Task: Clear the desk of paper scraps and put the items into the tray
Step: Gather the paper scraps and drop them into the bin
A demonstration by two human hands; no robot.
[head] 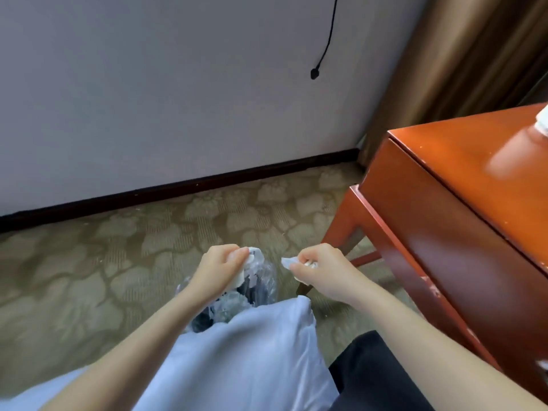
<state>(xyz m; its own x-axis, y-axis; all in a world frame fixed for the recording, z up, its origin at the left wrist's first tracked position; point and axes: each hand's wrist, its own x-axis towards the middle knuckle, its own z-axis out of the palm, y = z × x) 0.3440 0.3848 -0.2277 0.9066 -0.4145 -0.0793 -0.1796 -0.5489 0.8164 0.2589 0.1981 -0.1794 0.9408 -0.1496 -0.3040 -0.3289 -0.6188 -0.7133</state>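
Both of my hands are held out over a waste bin (261, 289) lined with a clear plastic bag, standing on the carpet. My left hand (221, 269) grips a white paper scrap (250, 256) directly above the bin's mouth. A little to the right, my right hand (318, 266) pinches another white paper scrap (287, 262) near the bin's right rim. White scraps lie inside the bin. The orange-red wooden desk (462, 161) stands at the right; no tray is in view.
A white object (542, 118) sits at the desk's far right edge, cut off by the frame. A black cable (321, 48) hangs down the pale wall. Brown curtains (444, 60) hang behind the desk. Patterned carpet covers the floor; my pale shirt hides the bin's near side.
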